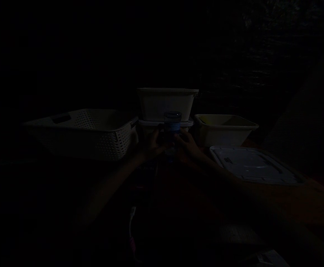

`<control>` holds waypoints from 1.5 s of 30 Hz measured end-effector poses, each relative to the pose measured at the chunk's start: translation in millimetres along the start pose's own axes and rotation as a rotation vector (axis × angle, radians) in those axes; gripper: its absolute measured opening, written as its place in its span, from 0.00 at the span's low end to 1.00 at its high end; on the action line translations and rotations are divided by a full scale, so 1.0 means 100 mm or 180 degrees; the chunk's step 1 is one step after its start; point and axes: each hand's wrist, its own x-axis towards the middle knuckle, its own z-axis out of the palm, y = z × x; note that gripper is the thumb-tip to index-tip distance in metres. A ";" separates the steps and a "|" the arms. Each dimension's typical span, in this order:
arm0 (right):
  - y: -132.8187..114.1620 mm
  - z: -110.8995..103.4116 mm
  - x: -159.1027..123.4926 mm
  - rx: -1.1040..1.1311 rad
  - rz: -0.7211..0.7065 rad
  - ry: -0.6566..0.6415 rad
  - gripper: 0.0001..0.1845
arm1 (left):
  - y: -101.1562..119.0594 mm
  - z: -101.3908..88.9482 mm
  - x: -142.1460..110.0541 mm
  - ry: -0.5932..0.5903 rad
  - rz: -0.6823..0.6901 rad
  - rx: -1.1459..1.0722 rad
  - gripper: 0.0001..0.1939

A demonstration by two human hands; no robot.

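In very dim light, both of my hands are around a clear cylindrical container with a blue band [172, 125]. My left hand [152, 144] grips it from the left side, its fingers curled. On the opposite side, my right hand [187, 143] wraps its fingers against the container. The top of the container shows above my fingers; its lower part is mostly lost in shadow. What is inside cannot be made out.
A perforated white basket [114, 142] stands on the left. Behind my hands, a white tub [156, 105] sits on another lidded tub. To the right are a white tub [221, 133] and a flat lid [251, 165]. A pale cable [130, 224] lies nearer.
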 end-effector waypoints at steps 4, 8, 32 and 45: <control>-0.01 0.01 -0.01 0.0143 0.0042 -0.0038 0.25 | -0.01 0.00 -0.01 0.0057 -0.0084 0.0094 0.37; 0.01 0.01 0.00 0.0223 0.0047 -0.0084 0.23 | -0.03 -0.01 -0.01 0.0031 -0.0063 0.0091 0.36; 0.00 0.07 -0.06 0.0539 0.0380 0.0049 0.22 | -0.04 -0.01 -0.02 0.0018 -0.0170 0.0291 0.31; 0.02 0.08 -0.06 0.0506 0.0407 0.0016 0.22 | 0.10 -0.01 -0.02 -0.0095 -0.0262 0.0376 0.29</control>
